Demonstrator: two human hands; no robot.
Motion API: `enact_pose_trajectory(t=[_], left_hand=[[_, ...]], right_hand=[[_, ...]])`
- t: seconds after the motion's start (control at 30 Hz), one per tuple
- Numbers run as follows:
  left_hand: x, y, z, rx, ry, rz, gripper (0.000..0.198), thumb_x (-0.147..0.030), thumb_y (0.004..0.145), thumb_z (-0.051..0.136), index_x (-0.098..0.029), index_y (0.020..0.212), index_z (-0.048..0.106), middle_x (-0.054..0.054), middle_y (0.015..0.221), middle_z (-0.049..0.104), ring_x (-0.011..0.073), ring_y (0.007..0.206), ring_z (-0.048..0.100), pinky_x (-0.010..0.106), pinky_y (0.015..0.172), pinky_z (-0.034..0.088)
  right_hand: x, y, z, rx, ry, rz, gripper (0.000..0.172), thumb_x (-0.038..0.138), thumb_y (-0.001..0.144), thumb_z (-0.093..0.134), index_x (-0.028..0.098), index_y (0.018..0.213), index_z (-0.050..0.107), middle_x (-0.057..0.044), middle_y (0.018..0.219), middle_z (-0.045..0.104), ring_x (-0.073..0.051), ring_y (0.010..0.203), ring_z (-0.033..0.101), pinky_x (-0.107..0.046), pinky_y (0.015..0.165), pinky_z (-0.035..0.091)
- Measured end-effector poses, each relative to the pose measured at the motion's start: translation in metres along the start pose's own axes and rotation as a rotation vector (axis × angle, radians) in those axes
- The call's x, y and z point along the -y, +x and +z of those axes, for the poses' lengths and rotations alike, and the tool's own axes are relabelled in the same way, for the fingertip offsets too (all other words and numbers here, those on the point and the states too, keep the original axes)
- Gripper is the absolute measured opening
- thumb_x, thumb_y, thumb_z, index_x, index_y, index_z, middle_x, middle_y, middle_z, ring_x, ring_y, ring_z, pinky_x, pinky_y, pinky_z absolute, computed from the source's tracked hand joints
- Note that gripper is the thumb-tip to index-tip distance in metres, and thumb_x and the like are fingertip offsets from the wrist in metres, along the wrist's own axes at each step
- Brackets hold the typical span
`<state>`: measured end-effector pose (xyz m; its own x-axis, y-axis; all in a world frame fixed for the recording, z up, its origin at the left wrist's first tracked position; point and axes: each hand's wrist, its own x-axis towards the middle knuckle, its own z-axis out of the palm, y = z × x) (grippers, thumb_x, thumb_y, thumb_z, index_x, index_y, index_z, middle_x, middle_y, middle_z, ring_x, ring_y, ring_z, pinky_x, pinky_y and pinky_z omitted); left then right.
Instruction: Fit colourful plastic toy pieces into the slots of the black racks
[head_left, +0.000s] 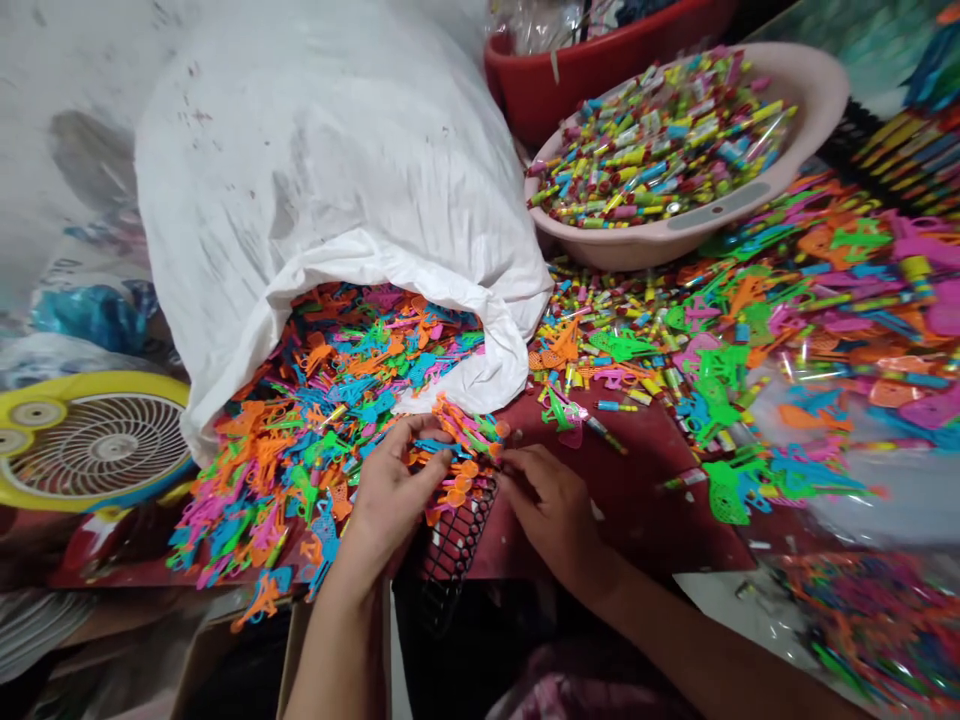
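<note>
My left hand (401, 490) is curled, thumb and fingers closed on small plastic pieces (471, 432) in orange, pink and blue. These lie over the far end of a black wire rack (457, 540) at the table's front edge. My right hand (551, 510) is at the rack's right side, fingertips pinched together by the pieces' ends; what they hold is too small to make out. Just beyond my left hand, a heap of bright plastic pieces (330, 390) spills from the mouth of a large white sack (337, 160).
A pink basin (814, 95) full of small coloured tubes stands behind, before a red tub (525, 85). Finished-looking coloured pieces with tubes (724, 390) cover the right of the red table (637, 500). At left stands a yellow fan (97, 440).
</note>
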<state>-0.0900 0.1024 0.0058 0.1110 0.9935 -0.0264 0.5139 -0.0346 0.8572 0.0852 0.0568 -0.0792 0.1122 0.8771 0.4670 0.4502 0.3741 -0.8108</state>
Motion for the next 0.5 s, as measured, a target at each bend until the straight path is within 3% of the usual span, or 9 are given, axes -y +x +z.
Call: enact_pose_trajectory(t=[0.23, 0.5], left_hand=[[0.001, 0.001, 0.000, 0.037, -0.032, -0.012, 0.042, -0.035, 0.080, 0.067, -0.016, 0.117, 0.059, 0.007, 0.106, 0.071, 0.0203, 0.099, 0.066, 0.033, 0.089, 0.049], [-0.004, -0.002, 0.000, 0.029, -0.119, -0.094, 0.048, -0.037, 0.078, 0.070, -0.016, 0.119, 0.058, 0.008, 0.108, 0.071, 0.0202, 0.099, 0.066, 0.031, 0.086, 0.050]], right_hand=[[0.000, 0.012, -0.001, 0.054, -0.071, 0.008, 0.011, 0.014, 0.090, 0.057, 0.019, 0.085, 0.065, -0.005, 0.080, 0.069, -0.018, 0.075, 0.066, -0.028, 0.070, 0.050], [-0.009, 0.023, -0.011, 0.131, 0.194, 0.058, 0.012, 0.013, 0.084, 0.059, 0.020, 0.079, 0.067, 0.000, 0.073, 0.068, -0.014, 0.069, 0.063, -0.025, 0.067, 0.049]])
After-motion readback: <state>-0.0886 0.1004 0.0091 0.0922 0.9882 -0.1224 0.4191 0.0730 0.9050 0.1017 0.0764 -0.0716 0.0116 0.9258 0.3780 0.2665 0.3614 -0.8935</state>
